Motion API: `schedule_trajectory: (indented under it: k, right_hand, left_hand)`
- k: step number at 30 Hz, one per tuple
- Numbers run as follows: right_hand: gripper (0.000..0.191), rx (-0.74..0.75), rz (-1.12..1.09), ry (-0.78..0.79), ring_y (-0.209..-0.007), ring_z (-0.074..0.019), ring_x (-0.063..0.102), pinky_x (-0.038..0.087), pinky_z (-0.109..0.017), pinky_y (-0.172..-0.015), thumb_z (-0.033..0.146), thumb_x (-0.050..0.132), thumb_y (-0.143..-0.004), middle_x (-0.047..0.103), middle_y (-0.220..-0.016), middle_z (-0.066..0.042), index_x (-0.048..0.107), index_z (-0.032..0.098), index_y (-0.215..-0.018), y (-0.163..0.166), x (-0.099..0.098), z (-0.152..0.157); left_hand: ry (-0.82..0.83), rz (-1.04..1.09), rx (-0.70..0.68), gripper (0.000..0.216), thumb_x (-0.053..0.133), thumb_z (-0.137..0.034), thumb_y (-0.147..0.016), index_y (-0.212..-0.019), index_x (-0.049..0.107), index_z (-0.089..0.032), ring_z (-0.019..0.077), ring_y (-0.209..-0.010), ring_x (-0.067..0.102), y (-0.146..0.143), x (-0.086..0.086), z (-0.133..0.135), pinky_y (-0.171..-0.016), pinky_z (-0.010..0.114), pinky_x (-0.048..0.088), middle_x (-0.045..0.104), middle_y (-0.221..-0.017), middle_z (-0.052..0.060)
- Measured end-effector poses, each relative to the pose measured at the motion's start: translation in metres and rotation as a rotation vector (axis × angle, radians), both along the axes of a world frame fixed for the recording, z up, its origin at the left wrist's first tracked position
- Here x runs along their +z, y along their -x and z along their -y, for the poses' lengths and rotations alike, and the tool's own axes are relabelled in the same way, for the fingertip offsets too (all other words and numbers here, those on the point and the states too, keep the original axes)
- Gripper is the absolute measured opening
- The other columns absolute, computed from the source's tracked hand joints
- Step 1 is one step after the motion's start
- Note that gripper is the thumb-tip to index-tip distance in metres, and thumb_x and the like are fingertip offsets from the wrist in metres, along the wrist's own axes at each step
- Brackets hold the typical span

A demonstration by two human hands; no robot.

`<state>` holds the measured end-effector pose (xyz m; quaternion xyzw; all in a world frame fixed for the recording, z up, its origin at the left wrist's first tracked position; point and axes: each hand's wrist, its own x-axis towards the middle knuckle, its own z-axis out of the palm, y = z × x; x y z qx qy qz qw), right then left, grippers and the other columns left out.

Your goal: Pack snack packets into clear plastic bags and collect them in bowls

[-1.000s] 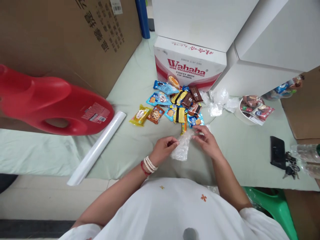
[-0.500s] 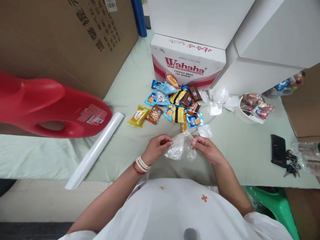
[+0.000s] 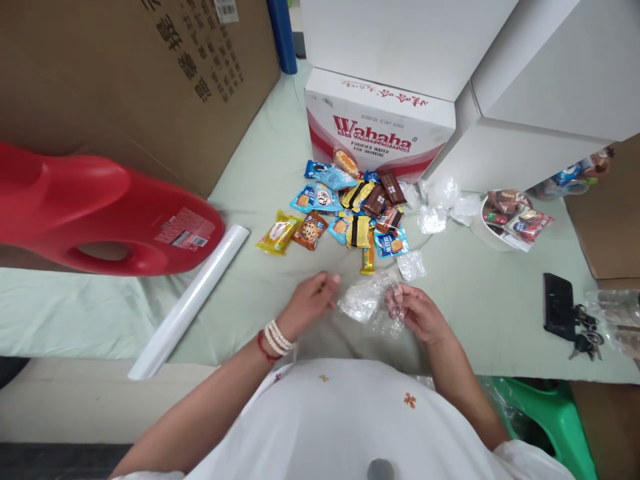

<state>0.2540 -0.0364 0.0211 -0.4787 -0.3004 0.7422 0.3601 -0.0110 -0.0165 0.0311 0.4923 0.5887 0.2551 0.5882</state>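
Note:
A crinkled clear plastic bag (image 3: 361, 299) is pinched at its right side by my right hand (image 3: 421, 312) and hangs low over the cloth. My left hand (image 3: 309, 301), with beaded bracelets at the wrist, is just left of the bag, apart from it, fingers loosely bent and holding nothing. Beyond the hands lies a pile of wrapped snacks: a yellow packet (image 3: 279, 232), a brown cookie packet (image 3: 311, 231), a blue packet (image 3: 391, 243), a dark brown packet (image 3: 392, 187) and several more. A folded clear wrapper (image 3: 412, 265) rests beside the pile.
A Wahaha carton (image 3: 380, 127) stands behind the snacks. At left are a red plastic jug (image 3: 125, 207) and a white roll (image 3: 190, 303). Crumpled clear plastic (image 3: 443, 193), a white tub (image 3: 493, 233) of snacks, a black phone (image 3: 559, 305) and keys (image 3: 587, 340) are at right.
My left hand has let go of the plastic bag and drawn slightly left. The bag now hangs from my right hand alone, uncovering more of a yellow snack stick.

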Motion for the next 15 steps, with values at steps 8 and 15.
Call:
schedule_trajectory:
  k: [8,15]
  right_hand:
    - [0.028,-0.121,0.039,-0.016,-0.059,-0.0142,0.05,0.043,-0.026,-0.051,0.043,0.077,-0.067,0.063,-0.075,-0.004,0.059,0.021,-0.07,0.001,0.002,0.003]
    - [0.022,-0.074,0.186,-0.083,-0.062,-0.0137,0.05,0.044,-0.026,-0.058,0.039,0.075,-0.074,0.061,-0.071,-0.002,0.064,0.02,-0.07,-0.009,-0.008,0.006]
  left_hand:
    - [0.143,0.253,0.111,0.042,0.081,-0.052,-0.066,-0.077,0.057,-0.019,0.014,-0.063,0.06,-0.017,-0.011,0.001,-0.063,0.027,0.049,0.062,-0.068,-0.003]
    - [-0.125,0.083,0.22,0.031,0.075,-0.047,-0.075,-0.082,0.061,-0.02,0.0154,-0.074,0.059,0.0,-0.006,-0.008,-0.071,0.029,0.048,0.065,-0.08,0.0]
